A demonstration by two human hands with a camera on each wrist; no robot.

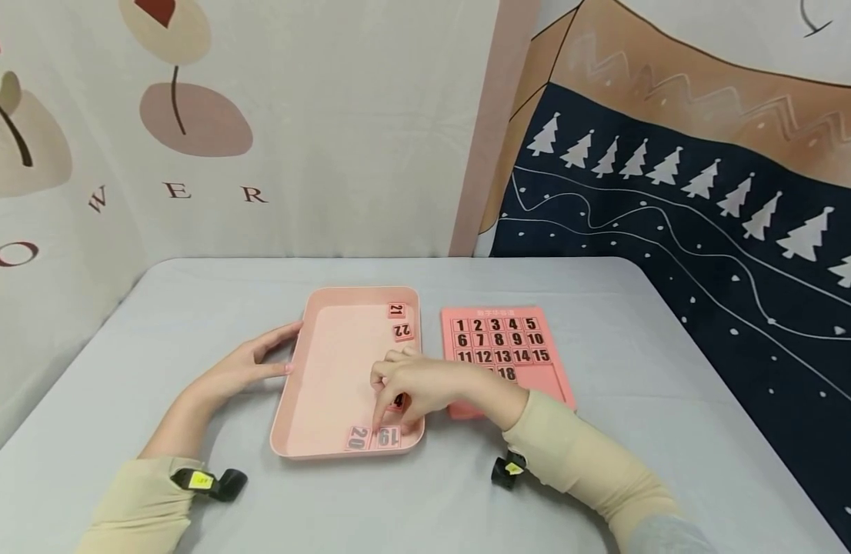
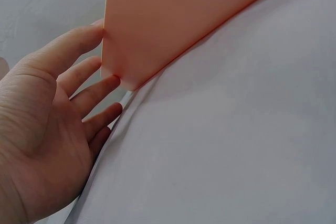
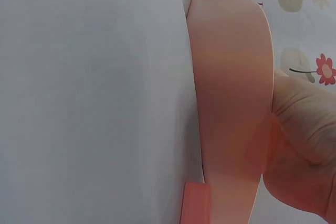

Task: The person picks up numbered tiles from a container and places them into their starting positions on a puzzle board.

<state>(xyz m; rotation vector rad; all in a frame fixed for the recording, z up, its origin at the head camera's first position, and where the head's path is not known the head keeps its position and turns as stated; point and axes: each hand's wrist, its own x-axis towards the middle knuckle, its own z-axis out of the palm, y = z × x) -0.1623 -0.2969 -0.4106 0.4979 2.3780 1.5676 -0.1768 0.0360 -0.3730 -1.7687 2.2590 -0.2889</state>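
A shallow pink tray (image 1: 328, 369) stands before me. At its left rim my left hand (image 1: 241, 368) touches the outside with thumb and fingertips, fingers mostly straight. Inside the tray, thumb and index finger of my right hand (image 1: 415, 385) come down at the upper edge of the number 19 tile (image 1: 388, 438); I cannot tell whether they pinch it. Beside it lies the number 20 tile (image 1: 357, 438). Another tile is partly hidden under the hand. Farther up are the tiles 22 (image 1: 402, 332) and 21 (image 1: 396, 311). The tray wall hides the right fingertips in the right wrist view.
Right of the tray lies a pink number board (image 1: 546, 377) with rows of tiles from 1 to 15 and an 18 below. My right wrist covers part of its lower left. The table (image 1: 225, 292) has a pale cloth; printed curtains hang behind.
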